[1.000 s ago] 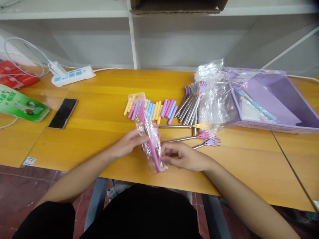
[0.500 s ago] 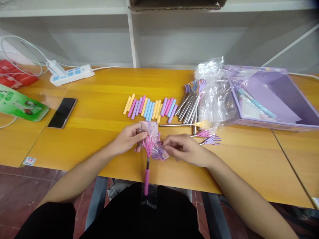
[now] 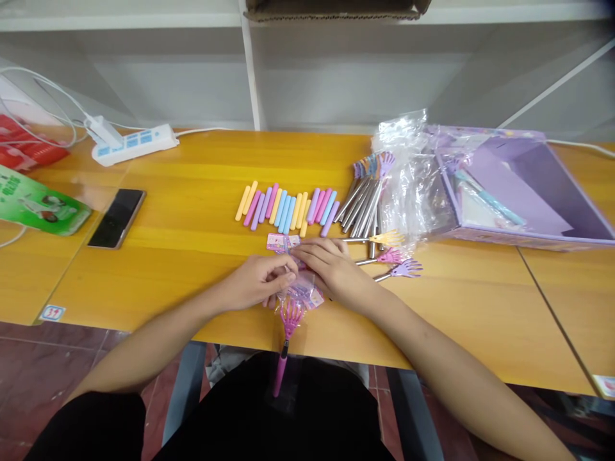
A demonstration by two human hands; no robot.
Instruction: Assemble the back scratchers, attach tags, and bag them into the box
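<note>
My left hand point(image 3: 266, 282) is closed on the top end of a clear plastic bag point(image 3: 303, 291). Inside the bag lies a pink hand-shaped back scratcher point(image 3: 291, 318), its handle hanging past the table edge toward my lap. My right hand point(image 3: 331, 266) reaches across the bag's top, fingers together and touching it beside my left fingertips; its thumb is hidden. Printed cards point(image 3: 282, 242) lie under and behind my hands. To the right are a yellow back scratcher point(image 3: 388, 239), a pink one point(image 3: 390, 255) and a purple one point(image 3: 406, 268).
Coloured handle sleeves point(image 3: 287, 208) lie in a row behind my hands. Beside them are a stack of metal scratcher rods point(image 3: 362, 205), clear bags point(image 3: 408, 186) and a purple box point(image 3: 533, 234). A phone point(image 3: 116, 218) and a power strip point(image 3: 137, 145) are at the left.
My right hand has moved left and up onto the bag's top, meeting my left hand. The bag with the pink back scratcher has slid lower, toward my body.
</note>
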